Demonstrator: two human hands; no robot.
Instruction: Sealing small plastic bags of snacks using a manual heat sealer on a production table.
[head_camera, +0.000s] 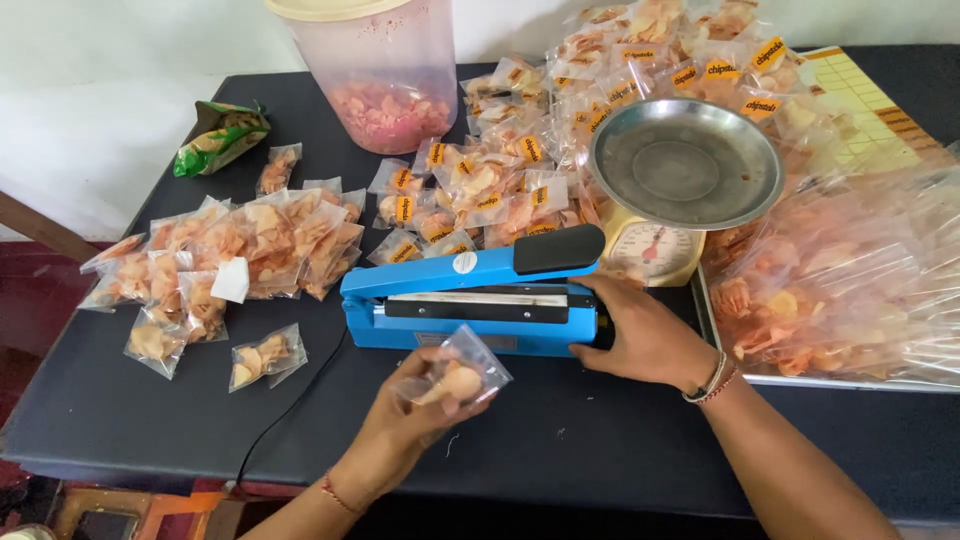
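Your table (120, 400) is dark and crowded. Far right of your grip lies a big heap of filled bags (850, 270) on a tray; beyond it, a mound of labelled packets (500, 190). Up and left stands a clear tub (385, 75) of pink snacks, with another pile of packets (250, 245) left of it. A scale (685, 165) with a steel pan sits just beyond your right hand (645, 335). The blue sealer (470, 300) stands right above your grip, arm raised — its cord (290, 410) runs down past your left wrist. Your right hand rests on the sealer's end; how tightly it closes, you cannot tell. Your left hand (410, 425) pinches a small clear packet (455, 372) of pale orange chips — just below the sealer, mouth tilted towards it.
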